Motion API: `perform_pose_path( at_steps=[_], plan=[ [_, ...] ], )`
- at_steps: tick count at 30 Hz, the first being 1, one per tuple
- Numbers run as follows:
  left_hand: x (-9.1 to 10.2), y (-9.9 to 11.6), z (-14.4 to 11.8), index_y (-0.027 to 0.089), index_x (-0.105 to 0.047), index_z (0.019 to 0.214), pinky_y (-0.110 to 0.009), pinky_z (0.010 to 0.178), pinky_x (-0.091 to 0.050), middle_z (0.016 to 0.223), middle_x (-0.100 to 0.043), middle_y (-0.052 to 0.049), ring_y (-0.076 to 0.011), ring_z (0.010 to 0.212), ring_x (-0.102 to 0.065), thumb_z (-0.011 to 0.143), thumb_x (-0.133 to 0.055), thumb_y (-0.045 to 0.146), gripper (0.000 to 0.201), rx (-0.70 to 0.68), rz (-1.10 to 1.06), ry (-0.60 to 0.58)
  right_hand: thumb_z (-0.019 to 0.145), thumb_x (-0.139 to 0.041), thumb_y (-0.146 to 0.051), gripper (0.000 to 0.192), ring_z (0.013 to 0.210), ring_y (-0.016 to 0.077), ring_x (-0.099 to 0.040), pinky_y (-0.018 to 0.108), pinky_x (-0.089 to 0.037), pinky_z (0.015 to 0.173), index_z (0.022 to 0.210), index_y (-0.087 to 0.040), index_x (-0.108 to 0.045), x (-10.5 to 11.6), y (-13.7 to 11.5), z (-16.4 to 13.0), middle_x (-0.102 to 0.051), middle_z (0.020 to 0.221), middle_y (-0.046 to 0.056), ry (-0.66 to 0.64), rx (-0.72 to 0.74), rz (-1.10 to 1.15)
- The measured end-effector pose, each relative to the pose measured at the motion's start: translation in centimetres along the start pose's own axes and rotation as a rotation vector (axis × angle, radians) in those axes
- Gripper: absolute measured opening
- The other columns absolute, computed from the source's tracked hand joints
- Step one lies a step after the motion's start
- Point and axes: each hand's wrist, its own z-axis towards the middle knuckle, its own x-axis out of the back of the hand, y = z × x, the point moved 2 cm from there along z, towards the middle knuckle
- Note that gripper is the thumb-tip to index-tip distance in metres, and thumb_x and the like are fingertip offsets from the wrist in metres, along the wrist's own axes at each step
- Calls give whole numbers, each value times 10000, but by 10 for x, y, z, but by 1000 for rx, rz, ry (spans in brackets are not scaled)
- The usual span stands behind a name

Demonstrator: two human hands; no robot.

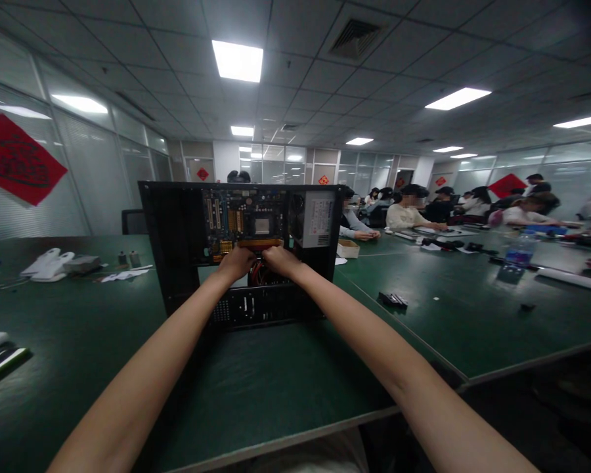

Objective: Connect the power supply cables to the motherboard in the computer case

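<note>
Head view shows the left hand and right hand curled together on the orange strip at the motherboard's lower edge inside the open computer case on the desk; even pressure from both would likely suit.

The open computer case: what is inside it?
Inside the computer case: a motherboard, a power supply, red cables. The left hand and right hand cover what they touch.
</note>
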Motion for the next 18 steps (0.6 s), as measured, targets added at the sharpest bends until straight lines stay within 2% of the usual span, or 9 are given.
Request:
perform_pose_path(
  at_steps=[8,18],
  plan=[
    [1,2,-3,271,-742,1055,-275,808,-492,1047,-736,-79,-216,977,-675,911,-453,346,331,29,3,-3,886,-410,-16,343,1079,244,-635,299,-474,899,1123,-98,-644,-4,5,-10,-661,1141,195,8,7,38],
    [2,2,-5,275,-738,1063,-282,801,-495,1051,-737,-65,-224,985,-671,919,-437,334,340,23,2,-2,867,-449,-27,332,1089,256,-626,304,-464,905,1091,-102,-682,-5,11,-9,-669,1124,193,-3,-50,72]
  ],
)
